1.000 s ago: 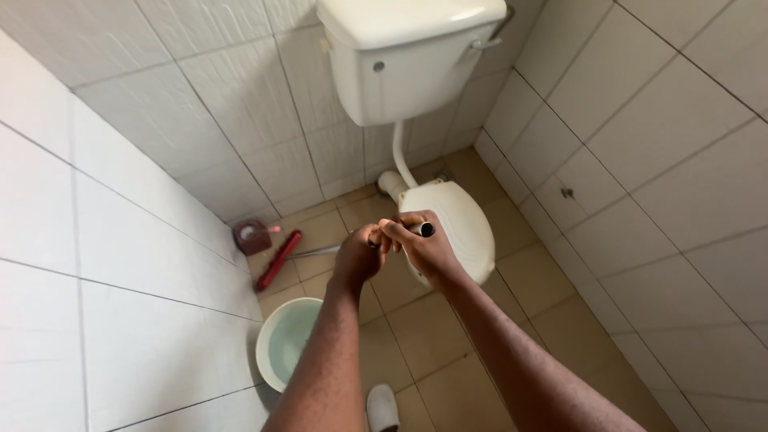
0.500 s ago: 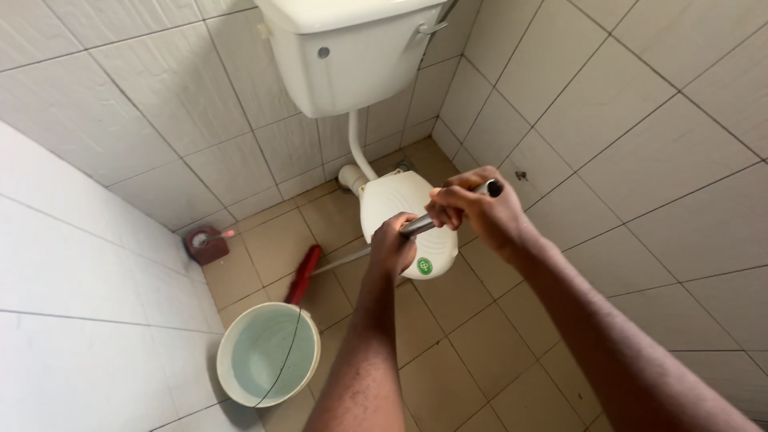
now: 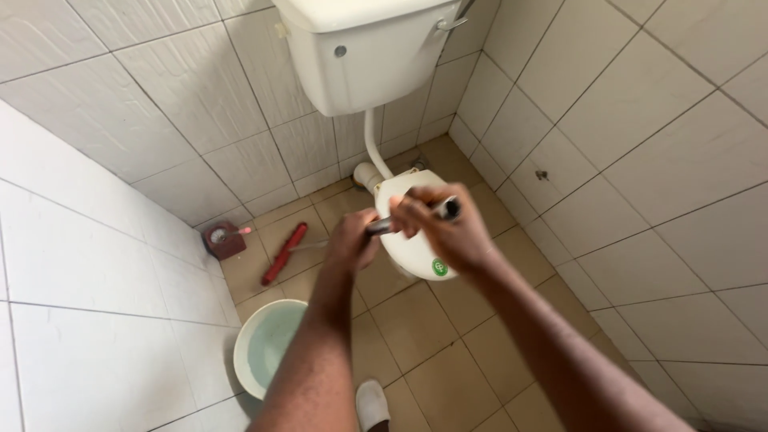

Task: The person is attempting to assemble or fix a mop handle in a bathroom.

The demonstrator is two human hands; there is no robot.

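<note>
Head camera looks down on both hands wrapped around a long metal handle (image 3: 384, 225) held over the closed toilet lid (image 3: 420, 256). Left hand (image 3: 352, 240) is closed on its lower stretch, right hand (image 3: 444, 232) clenched near its dark top end. On the floor's left side sit a pale bucket (image 3: 264, 344), a red brush (image 3: 284, 253) and a brown holder (image 3: 224, 238).

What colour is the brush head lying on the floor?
Red: the brush head, seen in the head view.
</note>
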